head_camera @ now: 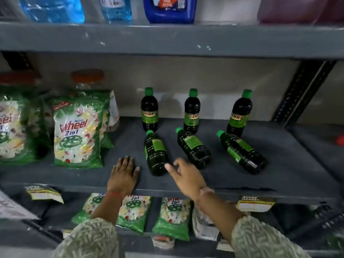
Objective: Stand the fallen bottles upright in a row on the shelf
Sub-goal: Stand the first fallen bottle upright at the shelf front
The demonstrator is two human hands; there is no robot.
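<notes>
On the grey middle shelf, three dark bottles with green caps stand upright at the back: left, middle, right. In front of them three like bottles lie on their sides, caps pointing back: left, middle, right. My left hand rests flat on the shelf, just left of the left fallen bottle. My right hand hovers open between the bases of the left and middle fallen bottles, fingers spread, holding nothing.
Green detergent packs stand at the shelf's left, with a jar with an orange lid behind them. More packs lie on the shelf below. Blue bottles sit on the upper shelf. A slotted upright is at right.
</notes>
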